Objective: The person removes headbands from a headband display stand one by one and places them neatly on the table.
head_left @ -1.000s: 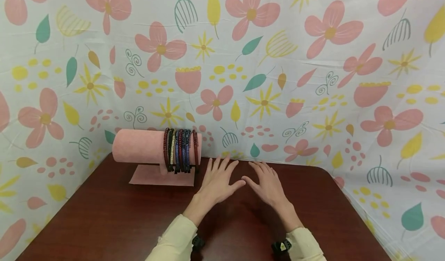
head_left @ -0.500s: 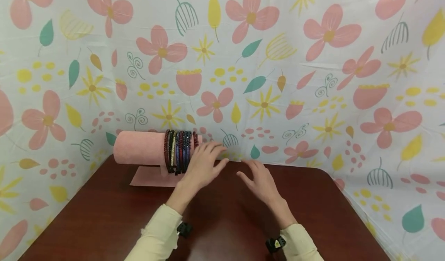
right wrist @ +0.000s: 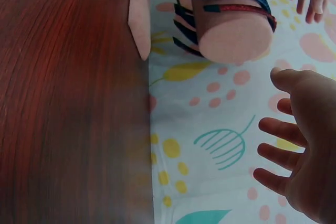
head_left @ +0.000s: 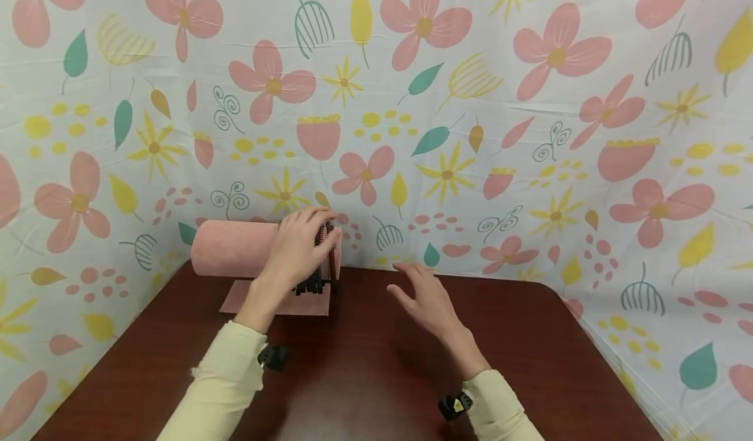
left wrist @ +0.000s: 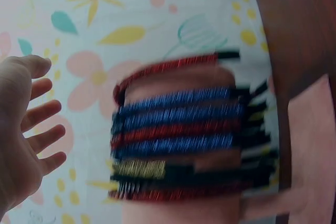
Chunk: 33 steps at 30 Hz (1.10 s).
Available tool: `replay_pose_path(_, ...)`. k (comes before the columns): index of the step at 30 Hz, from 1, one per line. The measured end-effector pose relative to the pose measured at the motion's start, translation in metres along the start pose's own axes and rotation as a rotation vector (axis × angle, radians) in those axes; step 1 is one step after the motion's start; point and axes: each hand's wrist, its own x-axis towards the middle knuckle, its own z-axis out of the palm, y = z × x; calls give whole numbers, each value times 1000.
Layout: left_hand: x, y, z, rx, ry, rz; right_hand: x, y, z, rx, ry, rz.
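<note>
A pink padded cylinder stand (head_left: 232, 248) lies on its side on a flat base at the left of the table. Several thin headbands (left wrist: 178, 124) sit around its right end, in red, blue, gold and black, with dark open tips. In the head view my left hand (head_left: 294, 251) is in front of them and hides most. The left wrist view shows that hand (left wrist: 21, 129) apart from the headbands, fingers spread and holding nothing. My right hand (head_left: 429, 300) hovers over the table right of the stand. Its fingers (right wrist: 283, 129) are loosely extended with nothing in them.
The dark reddish wooden table (head_left: 365, 389) runs back to a white cloth (head_left: 447, 108) printed with flowers and leaves. The stand's pink base (head_left: 312, 300) rests near the table's back left edge. Black wrist cameras (head_left: 454, 405) hang under both sleeves.
My left hand has moved left from the middle of the table to the headbands on the stand. My right hand has shifted slightly left. The stand and headbands stay in place.
</note>
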Motion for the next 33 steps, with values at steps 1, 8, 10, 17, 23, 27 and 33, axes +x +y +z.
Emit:
replay_pose_path(1, 1, -4, -4, -1, -9, -18, 1, -1, 0, 4, 0, -2)
replay_pose_path(8, 4, -36, -30, 14, -43, -123, 5, -9, 3, 36, -25, -1)
replay_pose_path(10, 2, -46, -33, 24, -36, -130, 6, -10, 4, 42, -28, -3)
replay_pose_path(17, -5, -81, -39, 66, -37, -183, 9, -16, 7, 64, -43, -9)
replay_pose_path(23, -7, -101, -36, 100, -71, -247, 13, -21, 7, 72, -8, 10)
replay_pose_path(27, -10, -109, -34, 153, -92, -319, 16, -24, 9, 71, -9, -15)
replay_pose_path(33, -22, -123, -27, 246, -42, -334, 17, -30, 10, 92, -32, -13)
